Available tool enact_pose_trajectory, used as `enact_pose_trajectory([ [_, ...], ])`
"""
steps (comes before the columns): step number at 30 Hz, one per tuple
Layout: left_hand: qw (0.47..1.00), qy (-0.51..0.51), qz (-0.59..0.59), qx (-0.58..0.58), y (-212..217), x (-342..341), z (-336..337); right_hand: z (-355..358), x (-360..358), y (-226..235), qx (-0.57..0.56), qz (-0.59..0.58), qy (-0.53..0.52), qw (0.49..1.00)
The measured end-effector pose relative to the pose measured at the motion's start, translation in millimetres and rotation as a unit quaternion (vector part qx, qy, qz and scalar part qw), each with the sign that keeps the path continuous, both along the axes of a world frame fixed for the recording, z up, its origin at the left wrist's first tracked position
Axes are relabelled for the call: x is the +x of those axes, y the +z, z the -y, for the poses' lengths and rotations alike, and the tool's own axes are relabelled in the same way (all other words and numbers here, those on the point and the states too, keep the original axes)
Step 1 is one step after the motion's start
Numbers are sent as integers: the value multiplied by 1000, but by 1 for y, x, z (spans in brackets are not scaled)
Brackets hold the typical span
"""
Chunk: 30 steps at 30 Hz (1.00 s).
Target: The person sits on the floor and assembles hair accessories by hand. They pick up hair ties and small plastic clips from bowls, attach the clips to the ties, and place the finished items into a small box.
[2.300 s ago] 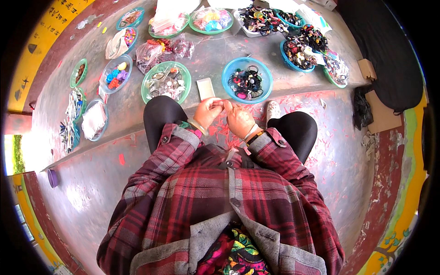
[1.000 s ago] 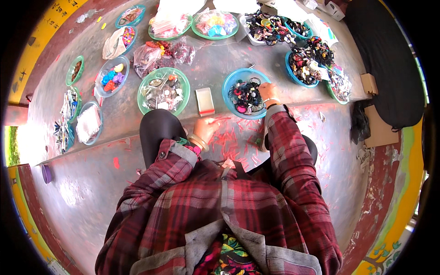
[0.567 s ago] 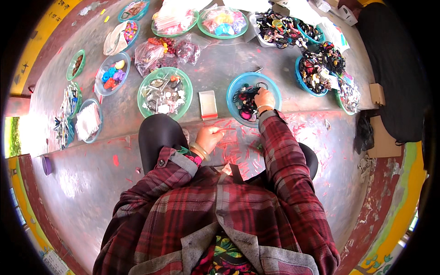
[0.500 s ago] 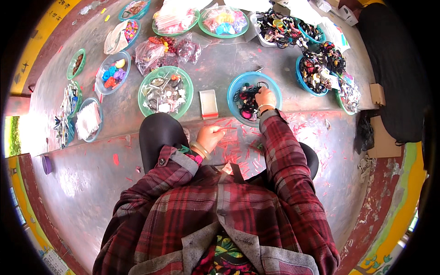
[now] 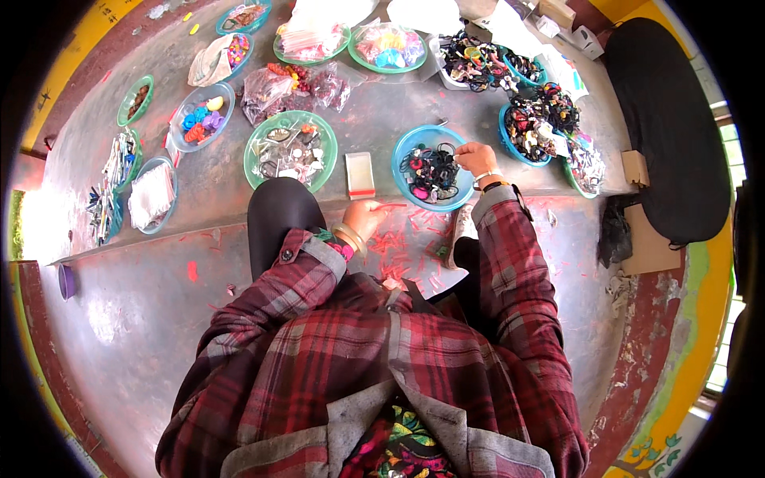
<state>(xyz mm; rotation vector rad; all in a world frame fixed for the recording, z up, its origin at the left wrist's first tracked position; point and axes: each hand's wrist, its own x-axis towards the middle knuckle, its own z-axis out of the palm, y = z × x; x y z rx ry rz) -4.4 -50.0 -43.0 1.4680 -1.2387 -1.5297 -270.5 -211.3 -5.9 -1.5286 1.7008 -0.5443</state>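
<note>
Right hand (image 5: 476, 158) is at the far right rim of the blue bowl (image 5: 406, 188), fingers curled down into the dark mixed trinkets (image 5: 430, 171) there; whether it's pinching one I can't tell, the fingertips are hidden. Left hand (image 5: 364, 218) is loosely closed near my knee, thumb and finger pinching a thin red strip (image 5: 390, 206) that points toward the blue bowl. Bangles on that wrist.

Packages: small clear flat packet with a red bottom edge (image 5: 360, 174) lies on the floor between the green bowl (image 5: 271, 127) and the blue bowl, just apart from both. Green bowl holds clear-wrapped metallic bits. Crumpled clear bags with red beads (image 5: 295, 86) behind it. Far left, a bowl with a white folded packet (image 5: 151, 195) and a spread of long clear sleeves (image 5: 111, 179). A bowl of bright coloured pieces (image 5: 201, 118) sits further back. Brown cardboard box (image 5: 647, 239) at right, beside a big black oval mat (image 5: 669, 127).

Red scraps (image 5: 406, 247) litter the step in front of me.

Hard to read: top-row bowls are bent and small at the rim, contents only colour blobs. Small purple cup (image 5: 65, 280) is at the left edge, half cut off by the vignette. My lap is hidden under the plaid shirt.
</note>
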Motion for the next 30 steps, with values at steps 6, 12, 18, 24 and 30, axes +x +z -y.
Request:
enact_pose_trajectory([
  [6,1000,-4,19,16,11,1,0,-20,-9,38,-117,-15,37,992],
  [12,999,14,36,5,6,3,-2,-43,13,76,-360,-220,198,885],
  [18,999,17,28,-3,-2,1,2,-40,22,71,-368,-216,171,888],
  [24,999,13,38,-5,-6,1,0,-32,26,80,-382,-138,107,908],
  [30,999,-1,43,7,-9,0,2,-21,15,70,-207,184,25,960],
])
